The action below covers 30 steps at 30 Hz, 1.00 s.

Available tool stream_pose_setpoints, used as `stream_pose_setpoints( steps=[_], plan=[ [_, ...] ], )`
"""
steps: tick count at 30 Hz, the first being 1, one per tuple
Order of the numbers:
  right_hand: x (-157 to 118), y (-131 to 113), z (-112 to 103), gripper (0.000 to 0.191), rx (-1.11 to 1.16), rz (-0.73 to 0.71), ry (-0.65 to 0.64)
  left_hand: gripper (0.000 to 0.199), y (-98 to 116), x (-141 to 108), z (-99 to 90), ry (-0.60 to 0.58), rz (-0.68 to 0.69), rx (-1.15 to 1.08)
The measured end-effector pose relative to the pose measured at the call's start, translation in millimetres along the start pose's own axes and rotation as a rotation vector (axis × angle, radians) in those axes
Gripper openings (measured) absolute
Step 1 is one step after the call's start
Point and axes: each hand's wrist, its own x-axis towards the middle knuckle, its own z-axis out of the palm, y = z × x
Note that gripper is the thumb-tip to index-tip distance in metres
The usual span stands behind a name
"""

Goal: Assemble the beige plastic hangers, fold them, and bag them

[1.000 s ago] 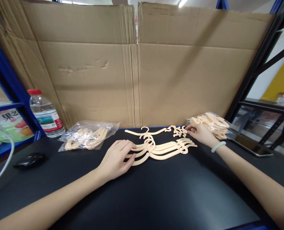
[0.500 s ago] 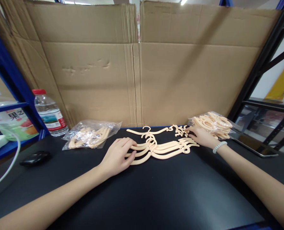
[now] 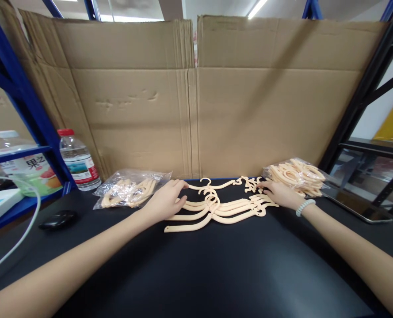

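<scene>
Several beige plastic hangers [image 3: 231, 219] lie overlapped in a stack on the black table, their hooks bunched in the middle. Behind them lies one more hanger [image 3: 225, 186]. My left hand [image 3: 166, 201] is over the left ends of the rear hangers, thumb and fingers apart, the index fingertip at the back hanger's left arm. A cluster of small beige hook pieces [image 3: 250, 184] lies beyond the stack's right end. Beside it is my right hand [image 3: 281, 193], with a pale bead bracelet, fingers apart and fingertips touching or very near the pieces.
Clear bags of beige parts lie at left [image 3: 130, 190] and right [image 3: 295, 174]. A phone [image 3: 358, 208] lies at right. On the left are a black mouse [image 3: 59, 219], a water bottle [image 3: 78, 161] and a white cable [image 3: 33, 216]. Cardboard [image 3: 143, 115] walls the back.
My left hand has moved back from the front hangers toward the rear one, uncovering the front hangers' left ends. My right hand stays by the small hook pieces. The view has tilted up slightly.
</scene>
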Motion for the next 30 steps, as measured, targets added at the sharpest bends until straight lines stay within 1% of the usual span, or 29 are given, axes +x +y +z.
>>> stream_pose_setpoints(
  steps=[4,8,10,14,17,21,24,27,30],
  plan=[
    [1,1,2,0.036,0.031,-0.009,0.023,0.027,-12,27,10.3,-0.106,0.009,0.043],
    [2,1,2,0.037,0.072,-0.001,0.057,0.022,-22,52,25.7,-0.237,0.070,0.070],
    [3,1,1,0.037,0.106,0.007,0.079,0.024,-26,61,31.8,-0.288,0.096,0.079],
    [4,0,0,0.034,0.216,0.032,0.131,0.026,-27,73,37.5,-0.325,0.097,0.103],
    [5,2,-1,0.029,0.329,0.076,0.177,0.026,-26,78,34.8,-0.337,0.082,0.111],
    [7,7,0,0.026,0.533,0.176,0.219,0.024,-22,81,22.9,-0.326,0.048,0.108],
    [8,8,1,0.023,0.719,0.268,0.238,0.020,-18,81,10.2,-0.287,0.020,0.110],
    [7,5,-1,0.015,0.906,0.320,0.258,0.013,-9,76,-3.2,-0.206,-0.006,0.115],
    [4,1,-1,0.005,1.067,0.348,0.284,0.014,1,64,-14.9,-0.092,-0.050,0.107]
  ],
)
